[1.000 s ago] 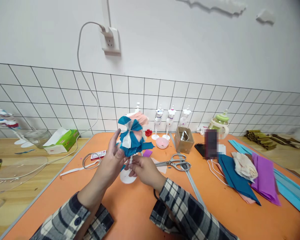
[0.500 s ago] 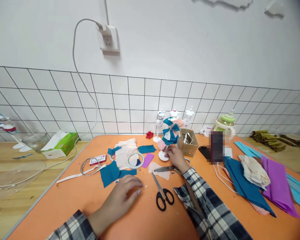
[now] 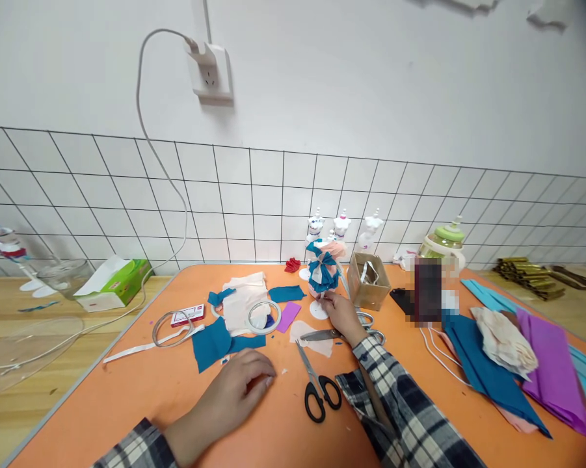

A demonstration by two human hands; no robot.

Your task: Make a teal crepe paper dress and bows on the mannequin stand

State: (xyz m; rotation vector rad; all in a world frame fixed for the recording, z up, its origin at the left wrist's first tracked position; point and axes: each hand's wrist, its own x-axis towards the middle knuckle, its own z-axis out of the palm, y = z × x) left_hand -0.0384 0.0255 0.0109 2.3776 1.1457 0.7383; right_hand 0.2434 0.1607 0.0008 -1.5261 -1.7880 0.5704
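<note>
My right hand point(image 3: 343, 317) has its fingers closed at the thin stem of a miniature dress form point(image 3: 323, 270), just above its round white base point(image 3: 318, 310). The form stands upright, dressed in teal and pale pink cloth with a bow at the front. Part of the stem is hidden behind my fingers. My left hand point(image 3: 241, 385) rests on the orange table, holding nothing, its fingers loosely bent and the thumb apart. Black-handled scissors point(image 3: 317, 383) lie between my hands. Larger metal shears point(image 3: 322, 335) lie by my right wrist, over a pale pink scrap point(image 3: 297, 332).
Teal cloth pieces point(image 3: 212, 344), a tape roll point(image 3: 264, 316) and a small red-and-white box point(image 3: 188, 314) lie to the left. Behind stand white dress forms point(image 3: 372, 227) and a cardboard box point(image 3: 368, 283). Folded fabrics point(image 3: 490, 370) and a green-lidded bottle point(image 3: 441, 244) are at the right.
The dressed form has gone from leaning to upright and turned, its skirt shifting left. My right hand has moved slightly down the stem. My left hand has barely moved.
</note>
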